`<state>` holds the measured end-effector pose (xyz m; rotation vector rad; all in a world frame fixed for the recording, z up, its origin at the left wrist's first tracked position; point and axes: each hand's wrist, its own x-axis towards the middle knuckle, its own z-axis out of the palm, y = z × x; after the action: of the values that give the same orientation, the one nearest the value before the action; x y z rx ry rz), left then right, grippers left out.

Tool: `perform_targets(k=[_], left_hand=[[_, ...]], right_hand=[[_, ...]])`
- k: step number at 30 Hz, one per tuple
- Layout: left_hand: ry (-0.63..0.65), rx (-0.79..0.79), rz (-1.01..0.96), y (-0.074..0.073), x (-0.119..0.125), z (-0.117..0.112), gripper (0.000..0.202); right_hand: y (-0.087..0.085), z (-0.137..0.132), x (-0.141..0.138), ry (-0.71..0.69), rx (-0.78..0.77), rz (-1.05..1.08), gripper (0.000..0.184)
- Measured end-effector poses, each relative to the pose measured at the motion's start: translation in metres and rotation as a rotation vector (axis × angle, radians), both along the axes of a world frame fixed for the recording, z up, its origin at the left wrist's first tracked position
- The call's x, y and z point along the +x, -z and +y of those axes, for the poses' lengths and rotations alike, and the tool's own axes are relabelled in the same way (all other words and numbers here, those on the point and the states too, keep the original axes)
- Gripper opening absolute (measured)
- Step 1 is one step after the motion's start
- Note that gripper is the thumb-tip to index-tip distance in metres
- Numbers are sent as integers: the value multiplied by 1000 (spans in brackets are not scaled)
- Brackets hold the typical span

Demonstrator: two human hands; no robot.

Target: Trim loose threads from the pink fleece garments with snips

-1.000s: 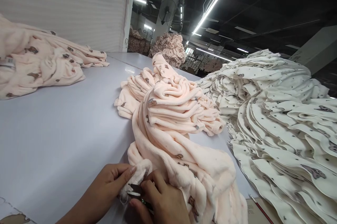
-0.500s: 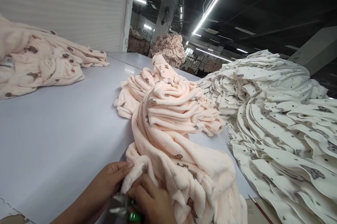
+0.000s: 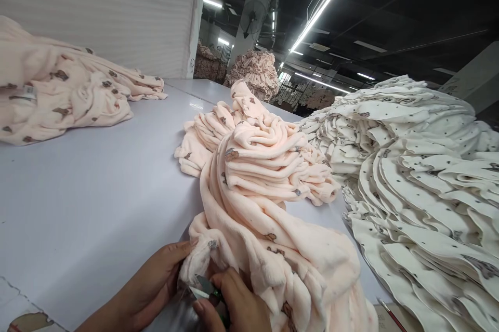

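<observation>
fleece [image 3: 253, 166], pale pink with brown printed figures, lies bunched on the worktop [image 3: 136, 176] and spills toward the wearer. at the fleece's near left edge the left hand [image 3: 156, 280] is closed, thumb and fingers pinching a fuzzy fold. just beside that fold, the right hand [image 3: 241, 301] is curled round green-handled snips [image 3: 203, 284], blades parted; whether they touch the fibres i cannot tell. the fleece looks soft, limp and hard to damage by squeezing; one fold should feel light, though the whole bunch would probably drag. a pinch close to the edge seems the best hold, keeping fingertips clear of the blades. right of the fleece rises a white spotted stack [image 3: 421, 176].
</observation>
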<state>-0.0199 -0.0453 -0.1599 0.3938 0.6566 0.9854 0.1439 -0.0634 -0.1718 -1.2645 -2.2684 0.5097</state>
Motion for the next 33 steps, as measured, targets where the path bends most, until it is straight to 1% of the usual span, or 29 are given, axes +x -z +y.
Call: perform_targets(k=[4, 6, 8, 10, 14, 17, 19, 21, 23, 25, 29, 33], left_hand=[[7, -11, -3, -2, 0, -2, 23], [4, -21, -3, -2, -1, -2, 22], [-5, -25, -1, -1, -1, -2, 21], [-8, -31, -3, -1, 0, -2, 20], [-23, -46, 3, 2, 0, -2, 20], [-33, -51, -2, 4, -1, -3, 19], [-24, -60, -17, 5, -2, -3, 20], [-17, -69, -33, 6, -2, -4, 21], [-13, -74, -44, 5, -1, -4, 21], [-19, -71, -48, 4, 0, -3, 20], [-44, -58, -45, 3, 3, -2, 18], [-43, -52, -41, 4, -1, -4, 17]], right_hand=[[11, -2, -12, 40, 148, 4, 39], [13, -2, -16, 56, 224, -29, 41], [14, -1, -17, 56, 257, -57, 41], [13, -1, -16, 42, 203, -26, 39], [15, -1, -14, 37, -1, 170, 31], [17, -2, -11, 69, -75, 239, 32], [17, -2, -7, 118, -68, 209, 32], [17, -2, -4, 192, -18, 133, 28], [17, -1, -2, 231, 16, 69, 24], [17, -1, -4, 215, 12, 52, 21], [17, 1, -12, 192, 25, 94, 18], [18, 2, -14, 166, 47, 175, 22]])
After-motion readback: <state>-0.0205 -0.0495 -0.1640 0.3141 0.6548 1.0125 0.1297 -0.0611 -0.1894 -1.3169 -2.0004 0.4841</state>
